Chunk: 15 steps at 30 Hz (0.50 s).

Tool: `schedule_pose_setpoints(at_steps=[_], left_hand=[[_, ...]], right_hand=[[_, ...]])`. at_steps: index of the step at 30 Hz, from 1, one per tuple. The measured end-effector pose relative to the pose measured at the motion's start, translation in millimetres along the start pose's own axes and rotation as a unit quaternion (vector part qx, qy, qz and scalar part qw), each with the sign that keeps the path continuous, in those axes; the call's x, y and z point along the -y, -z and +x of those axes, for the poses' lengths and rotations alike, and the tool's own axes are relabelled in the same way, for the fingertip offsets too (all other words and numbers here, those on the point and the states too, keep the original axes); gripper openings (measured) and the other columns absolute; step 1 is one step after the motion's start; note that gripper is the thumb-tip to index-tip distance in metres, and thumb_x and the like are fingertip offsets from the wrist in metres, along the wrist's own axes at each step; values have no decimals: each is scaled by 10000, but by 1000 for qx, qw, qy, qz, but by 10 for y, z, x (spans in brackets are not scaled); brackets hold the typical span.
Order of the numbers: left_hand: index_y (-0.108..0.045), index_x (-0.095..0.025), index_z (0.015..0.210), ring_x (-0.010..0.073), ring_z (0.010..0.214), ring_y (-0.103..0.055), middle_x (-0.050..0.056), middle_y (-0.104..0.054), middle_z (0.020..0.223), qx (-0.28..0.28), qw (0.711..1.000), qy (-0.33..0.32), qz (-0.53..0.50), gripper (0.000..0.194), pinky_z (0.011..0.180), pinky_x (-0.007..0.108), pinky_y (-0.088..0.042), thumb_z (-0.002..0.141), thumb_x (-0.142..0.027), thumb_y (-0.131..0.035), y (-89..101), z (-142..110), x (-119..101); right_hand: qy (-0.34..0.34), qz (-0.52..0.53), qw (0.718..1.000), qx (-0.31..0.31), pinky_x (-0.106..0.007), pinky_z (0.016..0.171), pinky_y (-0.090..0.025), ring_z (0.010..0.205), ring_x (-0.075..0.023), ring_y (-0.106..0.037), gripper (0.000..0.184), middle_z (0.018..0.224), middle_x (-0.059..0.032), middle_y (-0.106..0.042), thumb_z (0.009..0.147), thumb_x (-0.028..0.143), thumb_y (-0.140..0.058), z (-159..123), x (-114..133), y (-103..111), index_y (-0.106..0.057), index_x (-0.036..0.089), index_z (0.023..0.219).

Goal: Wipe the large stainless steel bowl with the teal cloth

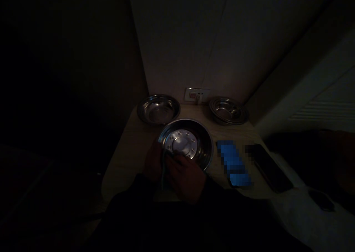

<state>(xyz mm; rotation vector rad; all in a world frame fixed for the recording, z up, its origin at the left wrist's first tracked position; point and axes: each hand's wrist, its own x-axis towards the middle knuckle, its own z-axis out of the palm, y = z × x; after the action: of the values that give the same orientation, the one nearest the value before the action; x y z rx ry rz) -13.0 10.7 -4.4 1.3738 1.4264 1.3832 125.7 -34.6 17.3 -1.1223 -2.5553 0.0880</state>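
Dark sleeves [233, 204] lie nearest the camera, leading to two hands at the near side of a shiny metal basin [203, 145]. Bent fingers of the right hand [187, 178] gather over the near rim, beside a bluish-green strip, perhaps cloth [163, 172]; whether they pinch it, I cannot tell. The left hand [152, 161] is at the basin's near-left rim (deep in shadow, so its grip cannot be told either).

The basin sits mid-table, well inside the edges of the wood-grain table [124, 152]. Bare surface runs between the left hand and the left edge, and a gap at the back separates a second basin [158, 111] from stacked bowls [229, 111]. Room is tighter on the right: a blue-lit screen [234, 163] lies near the basin, then a dark slab [273, 169] along the right edge. Beyond it, a small dark object [321, 200] rests on a pale surface.

Small marks ring the basin's floor, too dim to read; the screen is pixelated. Behind, a wall socket [196, 94] has a reddish switch.
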Motion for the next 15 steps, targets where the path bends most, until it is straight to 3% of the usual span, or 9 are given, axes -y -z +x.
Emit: schedule_pose_setpoints(at_steps=[8,15], left_hand=[[-640,-173,983,226,1066,-590,67,-684,1051,-4,996,29,-79,436,954,337,-434,853,-516,-403,-29,-1,-135],[-642,-167,1049,230,1057,-598,66,-680,1099,24,990,47,-131,483,957,364,-433,846,-539,-409,-44,32,-93]], right_hand=[[69,-85,992,67,-416,849,-433,975,-234,-577,289,1121,-75,-668,873,186,-543,-387,-374,314,-579,141,1156],[85,-107,991,8,-408,813,-422,912,-227,-583,248,1088,-84,-682,883,186,-534,-435,-387,207,-603,126,1113]])
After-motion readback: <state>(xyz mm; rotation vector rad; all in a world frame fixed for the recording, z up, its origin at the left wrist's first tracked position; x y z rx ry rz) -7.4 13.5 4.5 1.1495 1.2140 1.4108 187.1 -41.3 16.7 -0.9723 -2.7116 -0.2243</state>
